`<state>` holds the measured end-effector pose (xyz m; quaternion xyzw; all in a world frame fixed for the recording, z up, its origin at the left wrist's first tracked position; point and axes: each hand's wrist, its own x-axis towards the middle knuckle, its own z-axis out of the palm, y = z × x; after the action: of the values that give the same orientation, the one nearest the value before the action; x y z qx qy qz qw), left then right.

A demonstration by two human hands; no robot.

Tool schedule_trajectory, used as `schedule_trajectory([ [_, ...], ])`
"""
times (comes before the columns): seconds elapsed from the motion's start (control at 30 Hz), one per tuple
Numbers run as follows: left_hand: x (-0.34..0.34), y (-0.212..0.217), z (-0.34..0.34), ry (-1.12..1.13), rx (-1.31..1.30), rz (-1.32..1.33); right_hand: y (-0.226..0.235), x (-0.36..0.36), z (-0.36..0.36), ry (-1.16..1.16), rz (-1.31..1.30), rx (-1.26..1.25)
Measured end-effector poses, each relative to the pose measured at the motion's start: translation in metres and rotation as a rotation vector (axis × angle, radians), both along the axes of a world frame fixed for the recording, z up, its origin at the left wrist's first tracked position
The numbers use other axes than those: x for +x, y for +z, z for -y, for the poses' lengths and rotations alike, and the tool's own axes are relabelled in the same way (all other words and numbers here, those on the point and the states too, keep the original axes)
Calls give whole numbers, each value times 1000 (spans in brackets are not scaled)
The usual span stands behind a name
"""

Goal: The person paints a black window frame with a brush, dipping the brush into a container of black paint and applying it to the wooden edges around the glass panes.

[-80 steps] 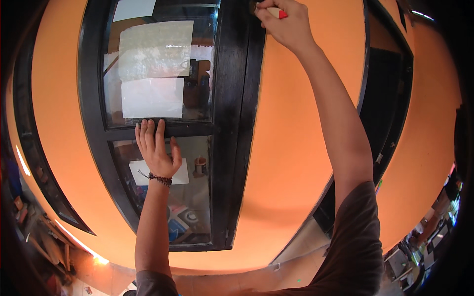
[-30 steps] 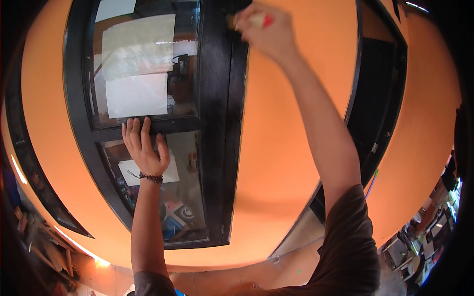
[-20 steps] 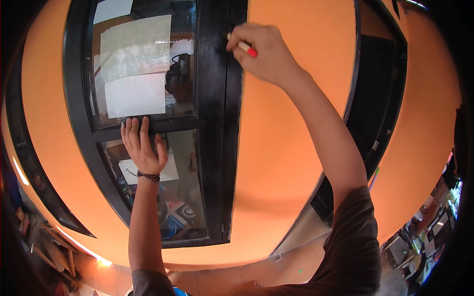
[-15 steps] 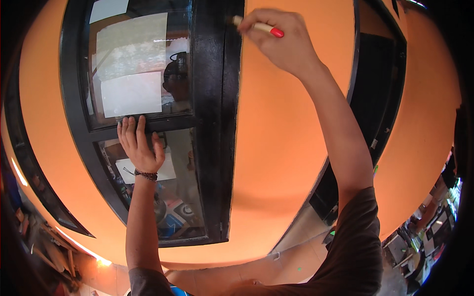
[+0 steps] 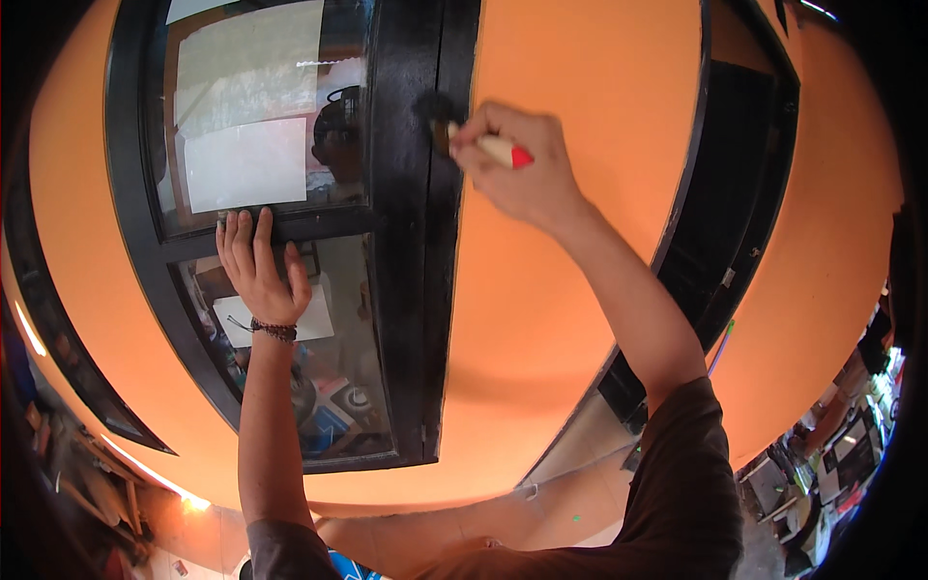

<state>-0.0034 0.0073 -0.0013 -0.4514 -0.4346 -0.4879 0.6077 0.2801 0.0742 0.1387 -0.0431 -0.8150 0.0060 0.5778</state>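
Observation:
My right hand [image 5: 517, 159] grips a paintbrush [image 5: 495, 148] with a pale wooden handle and a red tip at its end. Its dark bristles, blurred by motion, are against the right side of the black window frame [image 5: 401, 116], close to where the frame meets the orange wall. With fingers stretched out and spread, my left hand [image 5: 261, 266] lies on the frame's black crossbar between the two glass panes. A dark braided bracelet [image 5: 275, 330] is on that wrist. Just above the left fingertips, a white sheet of paper [image 5: 246, 164] shows in the upper pane.
An orange wall [image 5: 570, 290] surrounds the frame. Farther right stands another dark opening [image 5: 730, 184] with a black frame. Wooden pieces [image 5: 106, 483] lie at the lower left, and a clutter of objects [image 5: 822, 474] fills the lower right. Tiled floor [image 5: 580, 483] runs along the wall's foot.
My right hand has moved down and slightly left with the paintbrush, along the right side of the frame. My left hand keeps its place on the crossbar while the view has shifted a little.

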Motion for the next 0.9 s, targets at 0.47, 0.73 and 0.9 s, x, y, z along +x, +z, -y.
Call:
schedule_trajectory([
  [0.47, -2, -3, 2, -2, 9, -2, 123, 4, 28, -171, 157, 207],
  [0.73, -5, -3, 0, 1, 0, -1, 34, -1, -13, -339, 200, 664],
  [0.9, -6, -4, 1, -1, 11, 0, 34, 12, 22, -241, 338, 373],
])
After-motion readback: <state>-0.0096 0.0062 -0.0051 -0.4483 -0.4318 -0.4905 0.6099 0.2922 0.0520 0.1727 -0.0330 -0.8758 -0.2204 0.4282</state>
